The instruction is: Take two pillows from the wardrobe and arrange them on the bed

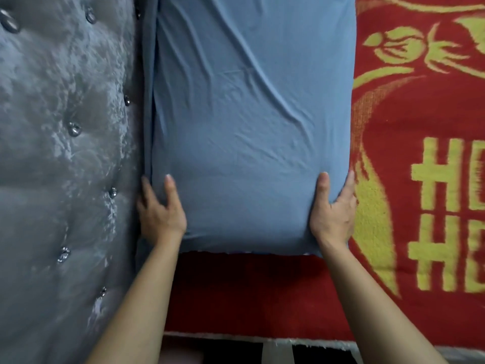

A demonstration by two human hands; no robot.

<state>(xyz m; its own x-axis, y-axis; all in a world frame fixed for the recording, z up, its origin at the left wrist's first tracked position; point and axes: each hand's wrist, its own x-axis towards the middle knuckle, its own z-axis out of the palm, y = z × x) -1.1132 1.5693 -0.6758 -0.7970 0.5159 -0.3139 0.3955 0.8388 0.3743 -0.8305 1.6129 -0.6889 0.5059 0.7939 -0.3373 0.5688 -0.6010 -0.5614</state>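
Head view: both hands clamp the blue pillow [252,122] at its near corners, left hand [160,211] against the tufted headboard [65,153], right hand [333,211] on the red blanket [420,179] side. Pillow's long axis runs straight away, alongside the headboard.

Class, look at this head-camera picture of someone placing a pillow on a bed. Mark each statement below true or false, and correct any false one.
1. Both hands hold the blue pillow. True: the left hand and right hand have a grip on its near corners.
2. The pillow lies on a green blanket. False: the blanket is red with yellow patterns.
3. The tufted grey headboard is beside the pillow. True.
4. Two pillows are visible. False: only one shows.
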